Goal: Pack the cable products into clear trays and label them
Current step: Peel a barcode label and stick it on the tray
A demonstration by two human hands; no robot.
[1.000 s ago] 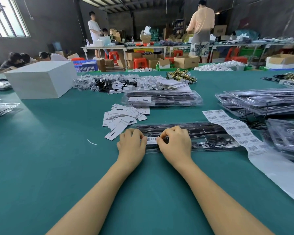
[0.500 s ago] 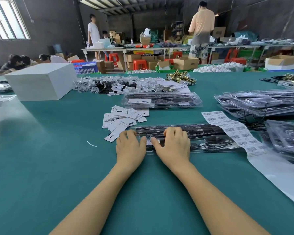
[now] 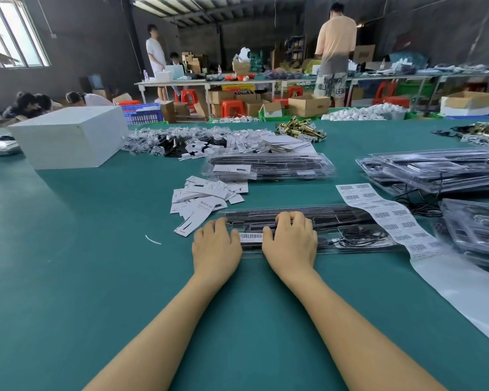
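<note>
A long clear tray (image 3: pixel 336 230) with black cable parts inside lies across the green table in front of me. A white barcode label (image 3: pixel 251 236) is stuck on its left part, showing between my hands. My left hand (image 3: pixel 216 245) rests palm down at the tray's left end, fingers spread and loosely bent. My right hand (image 3: pixel 291 239) lies flat on top of the tray just right of the label, fingers reaching over the far edge. A strip of barcode labels (image 3: pixel 390 218) on backing paper drapes over the tray's right part.
A pile of white paper cards (image 3: pixel 206 197) lies just beyond my left hand. Stacks of clear trays sit behind (image 3: pixel 268 166) and at the right (image 3: pixel 441 172). A white box (image 3: pixel 68 136) stands at the left. Several people work at tables behind.
My hands have spread apart, uncovering the barcode label on the tray. The right hand went from curled fingers pressing the label to lying flat over the tray.
</note>
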